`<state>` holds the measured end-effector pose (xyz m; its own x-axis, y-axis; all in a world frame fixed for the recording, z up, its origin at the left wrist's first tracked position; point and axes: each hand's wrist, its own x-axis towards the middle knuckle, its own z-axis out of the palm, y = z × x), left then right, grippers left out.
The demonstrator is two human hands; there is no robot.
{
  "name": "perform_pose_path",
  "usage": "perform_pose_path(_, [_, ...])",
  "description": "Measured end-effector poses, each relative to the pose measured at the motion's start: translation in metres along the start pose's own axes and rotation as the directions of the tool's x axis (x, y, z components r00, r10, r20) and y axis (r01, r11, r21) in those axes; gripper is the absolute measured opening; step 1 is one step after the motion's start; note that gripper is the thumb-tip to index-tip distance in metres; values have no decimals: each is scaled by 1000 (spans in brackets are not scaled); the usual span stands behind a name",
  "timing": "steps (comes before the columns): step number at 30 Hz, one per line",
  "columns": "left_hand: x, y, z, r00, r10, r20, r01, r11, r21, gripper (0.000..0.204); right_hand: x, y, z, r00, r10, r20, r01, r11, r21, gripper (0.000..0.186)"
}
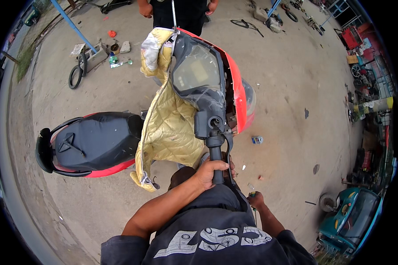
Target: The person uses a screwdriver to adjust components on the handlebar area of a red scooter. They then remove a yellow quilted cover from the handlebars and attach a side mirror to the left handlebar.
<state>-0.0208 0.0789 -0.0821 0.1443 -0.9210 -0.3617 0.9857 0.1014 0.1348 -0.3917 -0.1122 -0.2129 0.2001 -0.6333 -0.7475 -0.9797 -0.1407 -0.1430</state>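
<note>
Gripping one black handlebar grip (215,153), the left hand (207,173) curls its fingers closed; the right hand (257,201) clasps one yellow-green-handled tool (252,194). One red-and-black scooter (210,104) looks scuffed.

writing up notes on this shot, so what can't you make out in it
All in the head view:
Tool in the right hand: too small and partly covered by that hand, so its exact type is unclear.
Whatever lies behind the yellow quilted cover: hidden by it.
Person opposite: head cut off by the top edge.
Instrument panel readings: blurred behind the cloudy window.
</note>
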Motion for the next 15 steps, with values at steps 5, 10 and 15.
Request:
perform_pose_path(5, [-2, 3, 17, 994, 50, 100, -52, 999, 12, 58, 7, -29, -18, 996, -84, 17, 84, 996, -11, 37])
perform_pose_path(10, [-6, 7, 21, 983, -18, 180, 31, 997, -66, 70, 63, -28, -32, 969, -243, -49, 244, 970, 19, 27])
perform_pose_path(15, [0, 1, 13, 986, 56, 159, -47, 997, -64, 56, 81, -52, -59, 969, -243, -40, 243, 970, -25, 37])
